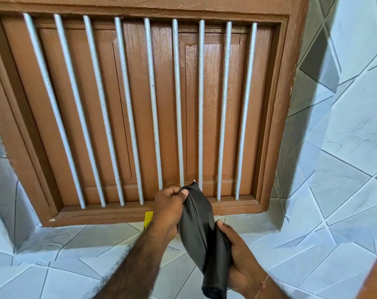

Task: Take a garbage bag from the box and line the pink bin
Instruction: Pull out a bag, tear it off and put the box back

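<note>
Hands work a black garbage bag (199,229) at lower centre: left hand (169,209) pinches its top corner, right hand (237,257) grips the roll, apparently to peel it open (bin unseen).

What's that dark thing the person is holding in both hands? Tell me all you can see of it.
It is a garbage bag of thin, dark grey, slightly glossy plastic, folded lengthwise into a long creased strip. It slants from upper left to lower right, in front of a brown barred window. The left hand pinches its top corner between thumb and fingers; the right hand grips its lower part, where the bottom end looks rolled. It is not opened out yet.
</note>
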A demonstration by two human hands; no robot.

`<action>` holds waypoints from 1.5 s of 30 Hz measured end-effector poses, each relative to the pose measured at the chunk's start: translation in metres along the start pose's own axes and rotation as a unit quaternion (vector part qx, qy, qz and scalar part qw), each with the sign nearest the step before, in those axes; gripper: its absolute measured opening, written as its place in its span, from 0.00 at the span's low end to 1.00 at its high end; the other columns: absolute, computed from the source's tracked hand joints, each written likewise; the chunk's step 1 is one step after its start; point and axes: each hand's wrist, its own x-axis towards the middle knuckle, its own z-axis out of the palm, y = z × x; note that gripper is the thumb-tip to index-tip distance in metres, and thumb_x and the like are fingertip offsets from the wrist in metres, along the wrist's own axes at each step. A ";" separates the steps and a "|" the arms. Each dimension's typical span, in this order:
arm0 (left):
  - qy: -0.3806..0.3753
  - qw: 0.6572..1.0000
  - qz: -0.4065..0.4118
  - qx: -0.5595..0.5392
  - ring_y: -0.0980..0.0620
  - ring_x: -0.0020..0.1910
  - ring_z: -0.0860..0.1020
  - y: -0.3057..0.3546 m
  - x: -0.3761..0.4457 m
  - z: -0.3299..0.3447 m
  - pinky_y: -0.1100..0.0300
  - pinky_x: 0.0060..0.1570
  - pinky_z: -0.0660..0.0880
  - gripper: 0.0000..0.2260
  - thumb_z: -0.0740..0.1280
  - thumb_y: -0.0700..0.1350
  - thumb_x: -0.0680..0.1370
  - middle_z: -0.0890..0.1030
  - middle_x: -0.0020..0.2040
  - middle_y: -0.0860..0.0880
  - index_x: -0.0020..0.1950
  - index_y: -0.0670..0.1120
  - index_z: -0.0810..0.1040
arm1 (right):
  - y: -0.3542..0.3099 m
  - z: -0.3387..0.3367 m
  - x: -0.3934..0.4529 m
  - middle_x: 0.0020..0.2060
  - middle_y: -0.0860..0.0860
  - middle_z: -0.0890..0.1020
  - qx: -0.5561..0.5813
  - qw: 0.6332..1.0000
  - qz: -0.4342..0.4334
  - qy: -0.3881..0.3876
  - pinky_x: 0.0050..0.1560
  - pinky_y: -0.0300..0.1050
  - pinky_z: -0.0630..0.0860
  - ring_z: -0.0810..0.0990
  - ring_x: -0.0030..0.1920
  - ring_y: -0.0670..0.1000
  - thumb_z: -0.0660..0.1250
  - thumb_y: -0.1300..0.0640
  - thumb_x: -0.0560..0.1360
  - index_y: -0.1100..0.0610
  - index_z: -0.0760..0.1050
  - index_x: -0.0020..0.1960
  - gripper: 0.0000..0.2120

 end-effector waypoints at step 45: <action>0.258 0.957 0.060 -0.119 0.46 0.50 0.77 0.017 0.039 -0.149 0.53 0.57 0.73 0.08 0.64 0.38 0.79 0.82 0.50 0.45 0.57 0.42 0.79 | -0.031 -0.069 -0.009 0.58 0.65 0.81 -0.048 0.996 -0.002 0.078 0.59 0.63 0.76 0.81 0.55 0.65 0.83 0.65 0.55 0.64 0.75 0.65 0.39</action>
